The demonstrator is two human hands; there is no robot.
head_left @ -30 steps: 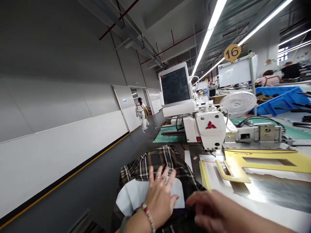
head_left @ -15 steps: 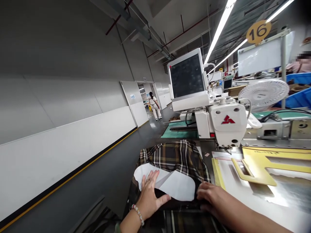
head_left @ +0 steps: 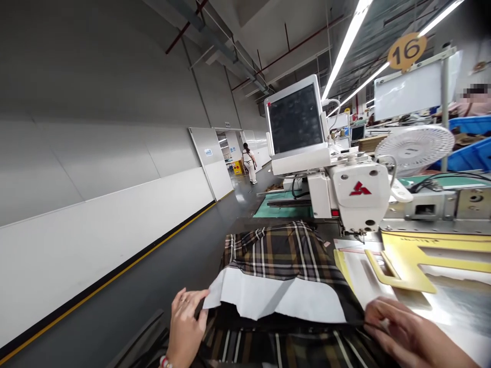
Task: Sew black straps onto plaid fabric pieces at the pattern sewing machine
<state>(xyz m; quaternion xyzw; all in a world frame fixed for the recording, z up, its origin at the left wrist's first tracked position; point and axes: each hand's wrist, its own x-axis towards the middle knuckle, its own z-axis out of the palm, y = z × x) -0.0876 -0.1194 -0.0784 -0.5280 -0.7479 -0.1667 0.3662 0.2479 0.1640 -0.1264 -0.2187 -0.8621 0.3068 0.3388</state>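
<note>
Dark plaid fabric [head_left: 284,250] with white, tan and black stripes lies in front of me, at the left side of the sewing machine's work plate. Across it spreads a white piece [head_left: 276,294] that looks like interlining or pocket cloth, its lower edge wavy. My left hand [head_left: 187,319] is closed at the left edge, its fingertips touching the white piece's corner and the dark cloth beside it. On the other side my right hand [head_left: 410,329] pinches the dark edge of the plaid fabric. A dark band of cloth runs between the two hands.
A white sewing machine head [head_left: 360,197] with a screen [head_left: 295,117] stands ahead. Right of the fabric is a yellow clamp template [head_left: 406,271] on a shiny plate. A white fan [head_left: 416,148] and blue bins [head_left: 466,145] are behind. A person [head_left: 249,163] walks near the doorway.
My left hand has gone from lying spread on the white piece to its left edge. My right hand has moved right. The fabric and white piece are now spread wider.
</note>
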